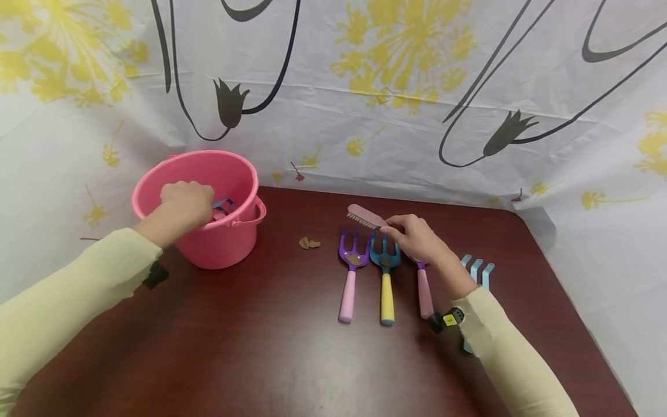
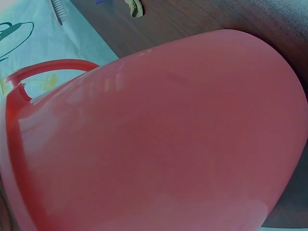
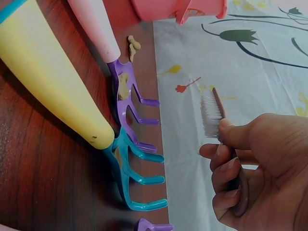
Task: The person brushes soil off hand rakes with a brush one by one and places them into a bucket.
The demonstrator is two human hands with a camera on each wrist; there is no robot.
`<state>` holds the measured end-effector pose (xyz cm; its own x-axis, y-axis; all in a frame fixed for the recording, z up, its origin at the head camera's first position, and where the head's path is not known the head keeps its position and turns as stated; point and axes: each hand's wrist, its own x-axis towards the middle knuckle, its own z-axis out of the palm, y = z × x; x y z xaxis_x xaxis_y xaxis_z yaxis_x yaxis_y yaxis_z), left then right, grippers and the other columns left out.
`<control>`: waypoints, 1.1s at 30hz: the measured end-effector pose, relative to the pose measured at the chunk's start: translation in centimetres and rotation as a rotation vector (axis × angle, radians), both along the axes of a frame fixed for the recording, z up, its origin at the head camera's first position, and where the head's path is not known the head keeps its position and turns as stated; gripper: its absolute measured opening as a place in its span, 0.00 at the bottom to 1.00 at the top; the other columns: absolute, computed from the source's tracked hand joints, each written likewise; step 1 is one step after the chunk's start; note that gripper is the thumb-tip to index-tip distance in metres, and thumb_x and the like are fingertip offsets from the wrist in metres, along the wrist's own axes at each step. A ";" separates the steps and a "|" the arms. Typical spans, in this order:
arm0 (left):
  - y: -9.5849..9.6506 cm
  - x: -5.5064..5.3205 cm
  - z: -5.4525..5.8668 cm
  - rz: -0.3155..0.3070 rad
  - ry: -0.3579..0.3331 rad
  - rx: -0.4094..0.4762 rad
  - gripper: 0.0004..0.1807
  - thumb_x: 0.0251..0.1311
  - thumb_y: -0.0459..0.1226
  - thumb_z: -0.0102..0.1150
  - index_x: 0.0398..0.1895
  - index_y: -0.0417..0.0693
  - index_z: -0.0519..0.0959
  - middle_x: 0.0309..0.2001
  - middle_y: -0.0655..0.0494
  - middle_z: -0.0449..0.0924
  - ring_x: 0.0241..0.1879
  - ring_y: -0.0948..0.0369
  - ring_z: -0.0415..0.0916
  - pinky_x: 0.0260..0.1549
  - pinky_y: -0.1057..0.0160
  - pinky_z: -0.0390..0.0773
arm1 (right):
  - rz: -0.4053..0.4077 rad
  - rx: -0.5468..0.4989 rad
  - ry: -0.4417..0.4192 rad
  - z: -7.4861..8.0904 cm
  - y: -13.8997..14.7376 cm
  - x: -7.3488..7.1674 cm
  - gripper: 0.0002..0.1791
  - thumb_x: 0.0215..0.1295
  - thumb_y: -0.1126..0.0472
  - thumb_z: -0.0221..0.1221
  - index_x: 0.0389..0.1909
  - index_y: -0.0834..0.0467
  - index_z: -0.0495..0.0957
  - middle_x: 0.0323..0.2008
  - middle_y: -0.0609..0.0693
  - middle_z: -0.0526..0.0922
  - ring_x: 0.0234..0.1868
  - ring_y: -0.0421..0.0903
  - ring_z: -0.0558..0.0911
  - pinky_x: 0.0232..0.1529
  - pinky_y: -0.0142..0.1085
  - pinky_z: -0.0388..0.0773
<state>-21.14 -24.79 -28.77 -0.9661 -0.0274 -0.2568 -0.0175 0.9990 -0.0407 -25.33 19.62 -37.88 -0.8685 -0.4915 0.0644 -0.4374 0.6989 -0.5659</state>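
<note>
My right hand [image 1: 414, 236] grips a small pink brush [image 1: 366, 216] by its handle, above the heads of the garden forks. In the right wrist view its white bristles face left and the fingers curl round the handle. My left hand [image 1: 186, 202] reaches over the rim into a pink bucket [image 1: 219, 246]; its fingertips are hidden, so what they hold cannot be seen. Beside that hand, a blue and pink thing [image 1: 224, 207] shows inside the bucket. Below the brush lie a purple fork with a pink handle [image 1: 348, 296] and a teal fork with a yellow handle [image 1: 387, 298].
Another pink-handled tool [image 1: 424, 292] lies partly under my right hand. A light blue fork [image 1: 476, 267] is mostly hidden by my right arm. Small tan pieces [image 1: 308, 243] sit between bucket and forks on the dark wooden table [image 1: 250, 353]. A patterned cloth [image 1: 312, 87] hangs behind.
</note>
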 end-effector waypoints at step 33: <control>3.6 2.0 2.5 -0.132 0.505 0.120 0.18 0.68 0.42 0.51 0.51 0.35 0.71 0.47 0.36 0.74 0.48 0.34 0.73 0.32 0.29 0.75 | -0.046 0.039 0.003 -0.4 1.8 -0.6 0.17 0.78 0.57 0.56 0.52 0.67 0.82 0.43 0.59 0.84 0.36 0.52 0.78 0.42 0.48 0.75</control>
